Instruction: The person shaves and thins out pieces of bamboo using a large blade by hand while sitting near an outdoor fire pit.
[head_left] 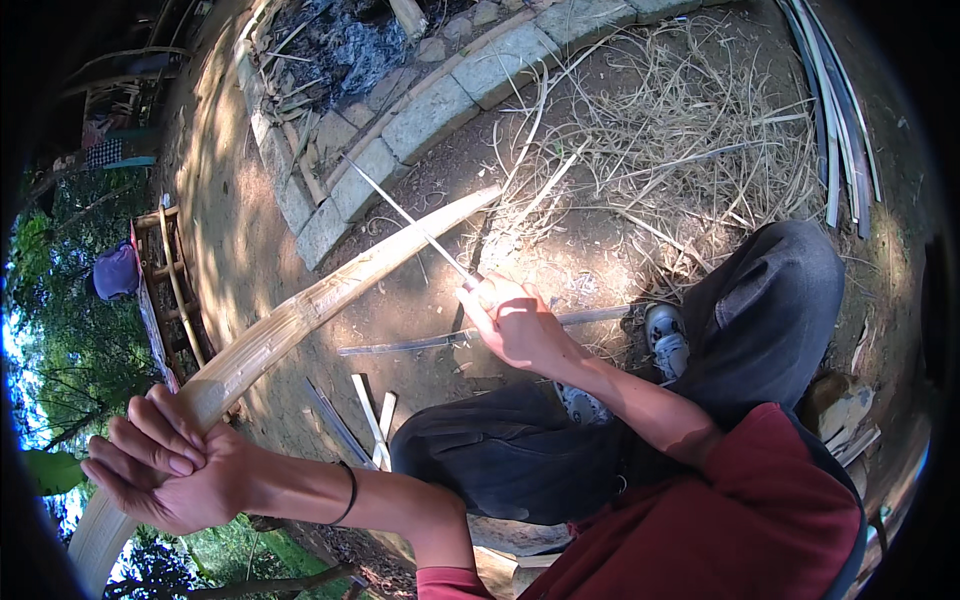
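Between hands: bamboo slat (300,320), left hand (165,465) gripping end, right hand (515,322) clutching knife (405,213)

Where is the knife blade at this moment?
In the head view, the knife blade sticks up-left from the right hand near the centre, crossing the upper end of the long bamboo piece, just below the stone border.

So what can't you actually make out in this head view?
- Knife handle: hidden inside the right hand; only the thin blade shows.
- Bamboo slat: its near end runs off the lower left edge, past the left hand.
- Fire pit: cut by the top edge.
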